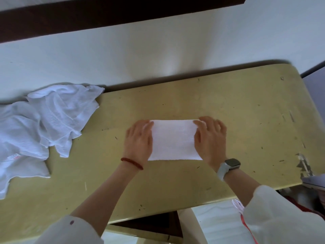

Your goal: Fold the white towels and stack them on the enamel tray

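On my far left a heap of unfolded white towels (35, 127) lies crumpled on the yellow table (237, 106), its back edge up against the pale wall (158, 50) and its left part running out of my view. One corner near the front carries a small red mark, too blurred for me to read.

Moving toward the middle, my left hand (139, 138) lies flat, fingers spread and apart, palm pressing on the left end of the folded towel (174, 140); it clamps nothing. A red cord bracelet (131, 162) circles that wrist.

The folded towel sits as a neat rectangle on the table's centre, well apart from the heap, its long edges running side to side.

My right hand (211, 138) presses the towel's right end in the same way, open and flat, fingers over the far corner. A grey wristwatch (228, 167) sits on that wrist, and both forearms come out of white sleeves.

Farther right the tabletop is scratched and chipped near its front edge. At the lower right, below the table, I see something white with a red stripe, possibly fabric; I cannot make it out.
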`<control>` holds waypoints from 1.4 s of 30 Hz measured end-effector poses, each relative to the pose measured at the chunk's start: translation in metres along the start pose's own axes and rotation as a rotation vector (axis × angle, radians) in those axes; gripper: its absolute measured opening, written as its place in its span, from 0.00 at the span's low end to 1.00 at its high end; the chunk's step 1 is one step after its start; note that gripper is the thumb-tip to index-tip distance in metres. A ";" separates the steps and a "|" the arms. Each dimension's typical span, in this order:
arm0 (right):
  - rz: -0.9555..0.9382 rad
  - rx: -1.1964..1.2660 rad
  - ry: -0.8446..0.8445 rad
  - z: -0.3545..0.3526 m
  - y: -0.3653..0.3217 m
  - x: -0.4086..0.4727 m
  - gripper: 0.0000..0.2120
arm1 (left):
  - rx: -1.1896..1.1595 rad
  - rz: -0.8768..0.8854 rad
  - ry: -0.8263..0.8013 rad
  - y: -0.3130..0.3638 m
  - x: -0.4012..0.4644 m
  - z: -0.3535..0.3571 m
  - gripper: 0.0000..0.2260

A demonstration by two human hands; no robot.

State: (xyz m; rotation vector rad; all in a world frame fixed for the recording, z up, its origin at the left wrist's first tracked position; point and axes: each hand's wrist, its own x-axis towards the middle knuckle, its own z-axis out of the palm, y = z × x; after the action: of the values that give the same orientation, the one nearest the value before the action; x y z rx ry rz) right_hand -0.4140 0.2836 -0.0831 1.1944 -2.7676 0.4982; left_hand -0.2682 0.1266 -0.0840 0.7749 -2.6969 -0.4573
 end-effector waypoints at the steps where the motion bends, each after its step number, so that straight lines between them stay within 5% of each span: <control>1: -0.066 -0.018 -0.052 0.005 -0.006 -0.005 0.17 | 0.062 0.110 -0.060 0.003 -0.007 0.006 0.16; 8: -0.163 -0.152 -0.362 0.033 -0.010 -0.021 0.24 | 0.265 0.088 -0.428 0.002 -0.021 0.032 0.23; 16: -0.019 -0.207 -0.439 0.014 0.029 -0.031 0.26 | 0.393 0.056 -0.509 -0.020 -0.016 0.021 0.27; 24: -0.070 -0.284 -0.505 -0.009 0.017 -0.039 0.28 | 0.517 0.019 -0.522 -0.020 0.014 -0.001 0.28; 31: -0.158 -0.256 -0.452 -0.026 0.009 -0.037 0.22 | 0.187 -0.473 -0.438 -0.010 -0.002 -0.017 0.23; 42: 0.055 -0.027 -0.555 -0.025 0.007 -0.019 0.16 | -0.075 -0.792 -0.353 -0.009 0.004 -0.024 0.22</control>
State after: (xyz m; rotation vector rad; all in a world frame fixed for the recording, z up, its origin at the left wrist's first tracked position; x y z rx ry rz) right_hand -0.4068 0.3096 -0.0651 1.4348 -3.2505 0.1411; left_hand -0.2582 0.1123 -0.0644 1.8901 -2.5347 -0.9301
